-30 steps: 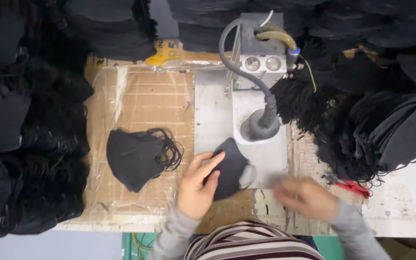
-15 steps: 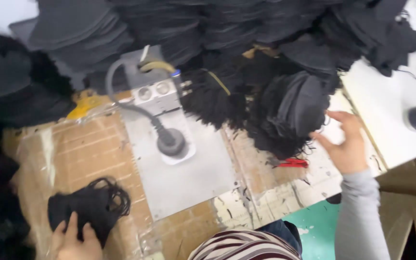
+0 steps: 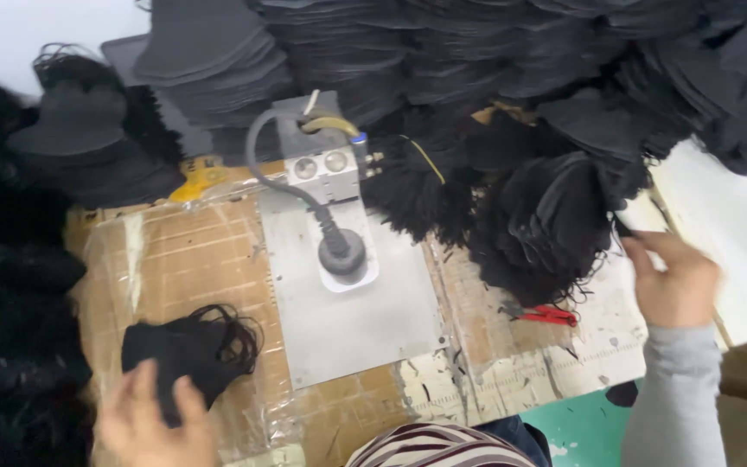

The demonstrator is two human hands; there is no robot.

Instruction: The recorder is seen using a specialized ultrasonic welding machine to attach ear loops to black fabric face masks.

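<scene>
A small stack of black masks (image 3: 185,353) with looped cords is pressed to the bench (image 3: 192,259) by the left hand (image 3: 150,419), fingers spread flat. The right hand (image 3: 672,281), fingers half curled, touches one large mask heap (image 3: 555,225). One red tool (image 3: 546,316) lies nearby. Since half a second ago, the right hand has closed in on the heap.

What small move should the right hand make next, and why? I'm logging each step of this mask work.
Probably close the right hand on one piece at the edge of the black mask pile: its fingers already touch that edge, the grey plate lies bare, and the left hand rests on the finished masks.
</scene>
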